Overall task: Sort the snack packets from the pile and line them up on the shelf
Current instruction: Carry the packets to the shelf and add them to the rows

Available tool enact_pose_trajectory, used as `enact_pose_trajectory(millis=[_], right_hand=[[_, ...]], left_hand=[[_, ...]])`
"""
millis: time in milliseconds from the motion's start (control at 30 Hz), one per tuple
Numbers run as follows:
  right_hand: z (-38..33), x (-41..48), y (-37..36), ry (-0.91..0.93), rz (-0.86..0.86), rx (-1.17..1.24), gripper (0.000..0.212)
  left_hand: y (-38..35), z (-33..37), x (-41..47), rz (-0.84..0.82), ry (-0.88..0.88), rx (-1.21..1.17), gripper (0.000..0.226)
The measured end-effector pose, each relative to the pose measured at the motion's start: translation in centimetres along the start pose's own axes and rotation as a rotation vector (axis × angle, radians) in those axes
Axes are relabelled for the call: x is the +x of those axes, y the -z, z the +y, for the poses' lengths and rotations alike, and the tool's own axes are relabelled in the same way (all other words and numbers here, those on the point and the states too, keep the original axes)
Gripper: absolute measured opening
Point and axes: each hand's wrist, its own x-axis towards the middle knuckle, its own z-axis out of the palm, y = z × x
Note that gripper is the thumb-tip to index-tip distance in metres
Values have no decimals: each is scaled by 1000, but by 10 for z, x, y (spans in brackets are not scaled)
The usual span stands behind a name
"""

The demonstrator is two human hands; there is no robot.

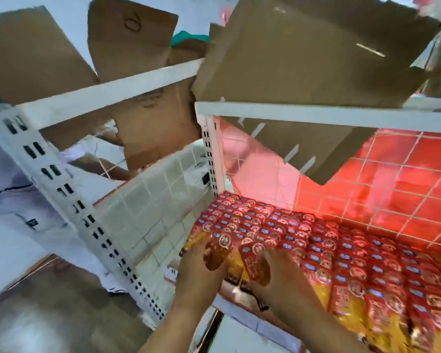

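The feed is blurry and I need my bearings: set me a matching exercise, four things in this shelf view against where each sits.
1 cardboard sheet
2 snack packets
3 wire grid
4 slotted post

A in red rows on the shelf
B brown, overhead
C upright behind the packets
D left of the left hand

Pairs: 1-B, 2-A, 3-C, 4-D

In front of the shelf (316,114), the left hand (201,266) and right hand (278,273) show with forearms bare down to the picture's bottom edge. A small dark shape sits by the right wrist; whether it is a band is unclear.
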Motion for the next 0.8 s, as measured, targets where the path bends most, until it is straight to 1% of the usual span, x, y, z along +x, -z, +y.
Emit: enact_pose_trajectory(millis=[67,133,233,400,600,800], right_hand=[[-22,15,-20,-43,-20,-18,62],[-40,29,-33,-68,-7,-18,65],[-62,44,-46,-129,11,-18,63],[-82,59,-52,-174,31,-64,65],[-97,69,-62,-216,39,-58,63],[-110,84,-69,-270,24,-76,56]], left_hand=[[17,-19,25,14,-28,49,67],[26,-35,46,10,-39,111,69],[29,-53,67,-30,-33,194,64],[28,-61,79,-68,-56,199,51],[23,-78,94,-61,-73,233,54],[26,-88,94,-68,-105,196,57]])
